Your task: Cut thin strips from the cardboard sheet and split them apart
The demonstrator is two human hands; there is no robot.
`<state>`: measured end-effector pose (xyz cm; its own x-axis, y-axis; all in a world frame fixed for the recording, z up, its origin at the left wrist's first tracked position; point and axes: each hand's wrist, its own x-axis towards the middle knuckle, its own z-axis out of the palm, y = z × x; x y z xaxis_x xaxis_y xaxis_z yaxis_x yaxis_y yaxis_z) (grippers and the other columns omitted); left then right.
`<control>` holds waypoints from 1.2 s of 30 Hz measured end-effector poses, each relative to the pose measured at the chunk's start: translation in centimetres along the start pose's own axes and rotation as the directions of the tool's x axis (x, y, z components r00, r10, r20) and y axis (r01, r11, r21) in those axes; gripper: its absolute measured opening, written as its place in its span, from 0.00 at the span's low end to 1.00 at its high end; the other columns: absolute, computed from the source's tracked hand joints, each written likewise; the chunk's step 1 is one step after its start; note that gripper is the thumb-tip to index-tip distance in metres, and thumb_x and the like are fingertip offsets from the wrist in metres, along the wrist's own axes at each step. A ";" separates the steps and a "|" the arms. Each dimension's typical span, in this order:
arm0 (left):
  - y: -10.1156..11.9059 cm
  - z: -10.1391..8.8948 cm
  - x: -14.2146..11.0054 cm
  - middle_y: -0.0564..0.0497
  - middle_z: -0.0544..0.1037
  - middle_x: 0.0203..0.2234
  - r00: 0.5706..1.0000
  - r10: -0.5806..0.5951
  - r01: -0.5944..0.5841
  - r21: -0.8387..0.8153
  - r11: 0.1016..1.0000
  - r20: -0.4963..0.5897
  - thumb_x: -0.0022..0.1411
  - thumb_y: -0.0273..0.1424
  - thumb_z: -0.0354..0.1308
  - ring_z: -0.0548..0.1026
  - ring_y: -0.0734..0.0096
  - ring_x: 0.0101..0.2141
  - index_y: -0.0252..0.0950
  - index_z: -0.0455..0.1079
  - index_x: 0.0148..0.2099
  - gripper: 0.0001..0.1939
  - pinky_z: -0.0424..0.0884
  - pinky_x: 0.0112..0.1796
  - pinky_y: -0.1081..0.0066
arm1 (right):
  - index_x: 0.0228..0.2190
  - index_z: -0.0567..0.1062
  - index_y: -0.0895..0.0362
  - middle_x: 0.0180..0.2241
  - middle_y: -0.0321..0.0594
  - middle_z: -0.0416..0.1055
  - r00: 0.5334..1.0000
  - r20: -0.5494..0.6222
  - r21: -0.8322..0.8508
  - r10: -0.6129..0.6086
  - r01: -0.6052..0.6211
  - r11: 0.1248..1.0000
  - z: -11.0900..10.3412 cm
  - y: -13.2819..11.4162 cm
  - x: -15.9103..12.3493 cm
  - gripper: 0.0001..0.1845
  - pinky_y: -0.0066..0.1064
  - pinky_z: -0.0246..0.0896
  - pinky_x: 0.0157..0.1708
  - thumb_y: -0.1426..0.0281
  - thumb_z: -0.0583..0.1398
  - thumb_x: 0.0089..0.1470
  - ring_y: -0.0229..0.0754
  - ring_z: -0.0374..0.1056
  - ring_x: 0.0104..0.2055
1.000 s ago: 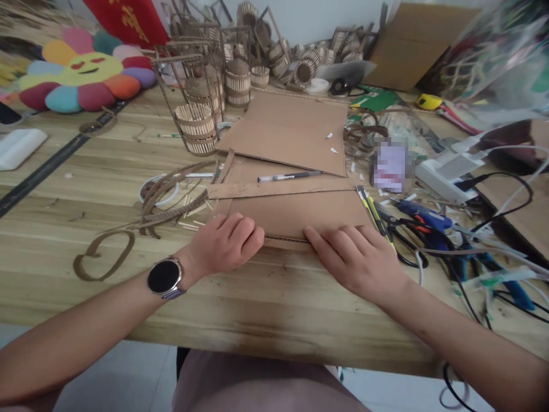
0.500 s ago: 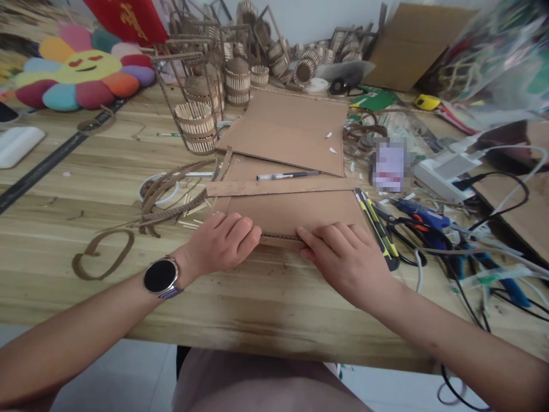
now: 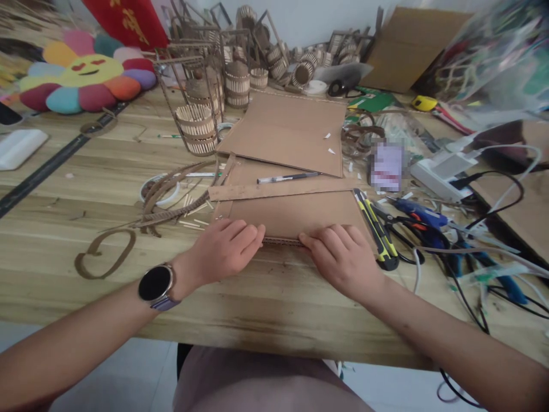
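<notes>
A cardboard sheet (image 3: 295,217) lies flat in front of me, its near corrugated edge facing me. My left hand (image 3: 229,246), a watch on its wrist, is closed with curled fingers on the left part of that edge. My right hand (image 3: 341,254) pinches the same edge further right, thumb and forefinger at the rim. The fingertips under the sheet are hidden. Across the sheet lie a loose cardboard strip (image 3: 278,191) and a pen (image 3: 288,177). A yellow-black utility knife (image 3: 377,229) rests at its right side, close to my right hand.
A second cardboard sheet (image 3: 287,129) overlaps the far side. Curled brown strips (image 3: 171,183) and thin sticks lie left. Scissors (image 3: 397,229), a blue glue gun (image 3: 422,210), cables and a power strip (image 3: 446,166) crowd the right. Small stick-walled baskets (image 3: 197,129) stand behind.
Both hands stay at the near edge. The narrow cardboard band seen below that edge between my hands no longer shows; the corrugated edge is plainer now. The view has shifted slightly.
</notes>
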<state>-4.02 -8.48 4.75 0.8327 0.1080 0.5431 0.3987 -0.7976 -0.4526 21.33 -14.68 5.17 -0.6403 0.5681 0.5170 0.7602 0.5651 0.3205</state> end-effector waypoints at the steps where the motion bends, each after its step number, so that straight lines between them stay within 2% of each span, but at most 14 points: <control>1: 0.1 0.0 0.0 0.53 0.72 0.26 1.000 0.006 -0.006 0.000 1.000 0.001 0.67 0.23 0.56 0.69 0.72 0.27 0.27 0.69 0.45 0.05 0.63 0.25 0.71 | 0.38 0.75 0.59 0.29 0.40 0.72 1.000 0.008 0.025 -0.005 0.004 1.000 -0.1 0.1 -0.4 0.07 0.33 0.51 0.32 0.75 0.57 0.62 0.41 0.60 0.32; 6: 0.8 0.5 -0.7 0.53 0.72 0.26 0.997 0.067 -0.068 0.009 0.998 0.049 0.67 0.21 0.52 0.70 0.74 0.27 0.27 0.69 0.48 0.09 0.64 0.24 0.73 | 0.45 0.73 0.61 0.35 0.44 0.74 0.989 0.145 0.096 0.013 -0.027 0.995 -1.0 1.6 -4.1 0.10 0.34 0.57 0.37 0.75 0.58 0.62 0.43 0.65 0.37; 12: 1.2 0.6 -1.1 0.50 0.73 0.28 0.986 0.135 -0.132 -0.039 0.990 0.099 0.64 0.17 0.50 0.70 0.73 0.28 0.23 0.69 0.49 0.13 0.64 0.24 0.72 | 0.44 0.73 0.61 0.37 0.46 0.74 0.960 0.275 0.019 0.043 -0.051 0.999 -2.2 2.6 -7.8 0.10 0.34 0.58 0.39 0.76 0.55 0.63 0.44 0.66 0.38; 17: 1.1 0.4 -1.0 0.50 0.75 0.29 0.978 0.158 -0.152 -0.058 0.987 0.133 0.64 0.16 0.49 0.70 0.73 0.27 0.24 0.69 0.51 0.15 0.65 0.24 0.72 | 0.37 0.73 0.59 0.34 0.45 0.73 0.965 0.247 -0.053 0.086 -0.075 0.996 -2.0 2.4 -8.0 0.05 0.34 0.57 0.38 0.76 0.56 0.62 0.44 0.65 0.36; 21: 1.2 0.5 -1.3 0.49 0.75 0.31 0.977 0.161 -0.153 -0.070 0.986 0.142 0.63 0.16 0.51 0.70 0.71 0.29 0.23 0.69 0.52 0.16 0.65 0.25 0.70 | 0.30 0.72 0.56 0.27 0.39 0.69 0.980 0.192 -0.082 0.054 -0.039 0.996 -1.3 2.5 -7.8 0.09 0.33 0.55 0.33 0.78 0.55 0.61 0.42 0.62 0.31; 26: 1.5 0.3 -1.9 0.48 0.75 0.33 0.965 0.161 -0.146 -0.085 0.986 0.206 0.63 0.16 0.49 0.69 0.70 0.30 0.26 0.69 0.54 0.18 0.65 0.27 0.70 | 0.31 0.72 0.55 0.27 0.38 0.70 0.985 0.168 -0.025 0.045 -0.042 0.999 -0.7 2.3 -8.4 0.11 0.32 0.58 0.33 0.79 0.54 0.61 0.41 0.61 0.30; 29: 1.9 0.0 -2.2 0.48 0.75 0.34 0.944 0.145 -0.112 -0.128 0.986 0.295 0.62 0.16 0.49 0.69 0.69 0.31 0.25 0.68 0.55 0.21 0.65 0.27 0.69 | 0.34 0.73 0.54 0.30 0.39 0.72 0.968 0.231 0.107 0.093 -0.120 0.987 -1.1 2.1 -8.6 0.11 0.31 0.63 0.36 0.74 0.52 0.65 0.40 0.65 0.32; 32: 2.5 -0.3 -2.4 0.47 0.75 0.36 0.906 0.146 -0.088 -0.162 0.983 0.397 0.60 0.15 0.50 0.69 0.68 0.32 0.25 0.67 0.58 0.23 0.65 0.27 0.68 | 0.38 0.73 0.54 0.34 0.41 0.74 0.926 0.340 0.271 0.163 -0.263 0.926 -1.9 2.9 -8.5 0.11 0.31 0.66 0.38 0.68 0.51 0.67 0.41 0.70 0.36; 34: 2.8 -0.4 -2.5 0.47 0.75 0.37 0.891 0.136 -0.068 -0.169 0.983 0.434 0.59 0.15 0.51 0.69 0.68 0.33 0.25 0.66 0.58 0.25 0.65 0.28 0.67 | 0.39 0.74 0.54 0.36 0.43 0.73 0.878 0.365 0.249 0.308 -0.411 0.877 -2.1 3.9 -8.5 0.12 0.33 0.67 0.39 0.66 0.51 0.66 0.42 0.70 0.38; 36: 3.2 -0.3 -2.7 0.47 0.75 0.38 0.887 0.100 -0.030 -0.161 0.986 0.450 0.58 0.15 0.51 0.69 0.67 0.34 0.26 0.66 0.59 0.26 0.65 0.29 0.67 | 0.41 0.74 0.55 0.38 0.48 0.72 0.800 0.313 0.118 0.513 -0.568 0.814 -1.9 5.0 -8.9 0.14 0.38 0.67 0.42 0.63 0.51 0.66 0.47 0.70 0.41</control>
<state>-5.11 -11.55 2.08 0.9519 0.2828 0.1181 0.3064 -0.8856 -0.3490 31.01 -18.01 3.68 -0.1567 0.9310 0.3297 0.9699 0.2081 -0.1266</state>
